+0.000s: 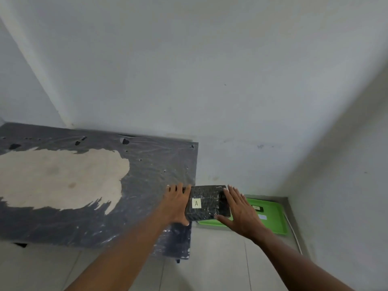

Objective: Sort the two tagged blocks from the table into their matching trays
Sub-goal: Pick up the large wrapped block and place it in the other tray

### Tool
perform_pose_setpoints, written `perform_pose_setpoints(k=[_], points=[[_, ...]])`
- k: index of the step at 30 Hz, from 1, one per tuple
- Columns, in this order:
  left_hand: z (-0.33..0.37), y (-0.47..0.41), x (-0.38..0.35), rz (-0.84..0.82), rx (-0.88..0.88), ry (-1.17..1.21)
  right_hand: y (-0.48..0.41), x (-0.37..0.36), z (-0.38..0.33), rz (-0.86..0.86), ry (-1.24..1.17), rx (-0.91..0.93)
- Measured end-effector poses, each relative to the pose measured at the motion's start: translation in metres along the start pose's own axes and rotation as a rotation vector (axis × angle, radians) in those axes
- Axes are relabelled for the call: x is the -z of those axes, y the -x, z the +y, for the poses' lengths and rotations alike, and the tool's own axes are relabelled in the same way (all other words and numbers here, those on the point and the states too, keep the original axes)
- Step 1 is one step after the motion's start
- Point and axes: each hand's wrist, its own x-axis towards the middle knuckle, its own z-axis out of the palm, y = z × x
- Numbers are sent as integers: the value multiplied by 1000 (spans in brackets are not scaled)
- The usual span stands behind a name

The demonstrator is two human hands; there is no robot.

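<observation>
A black block wrapped in clear film (206, 203) carries a white tag marked "A". I hold it between both palms in the air, just past the table's right edge. My left hand (177, 204) presses its left side and my right hand (241, 213) presses its right side. Below and to the right, a green tray (275, 219) lies on the floor in the corner, with a small dark label and a pale label on it. The block partly covers the tray's left end. No second block is in view.
The table (147, 185) has a worn dark covering with a large bare beige patch. White walls meet in a corner right behind the tray. A white cable (294, 234) runs along the floor beside the tray's right side. Pale floor tiles lie below.
</observation>
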Motion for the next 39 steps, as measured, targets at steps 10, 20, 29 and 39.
perform_pose_setpoints(k=[10,20,29,39], points=[[139,-88,-5,-2,-28,-32,44,9,151,12,-127,-176],[231,-139,-62,-169,52,13,64,-50,263,-107,-203,-223],[226,-228,-170,-207,-2,24,20,-152,330,-133,-186,-210],[183,-343,-377,-82,-65,-25,-71,-363,403,-88,-177,-208]])
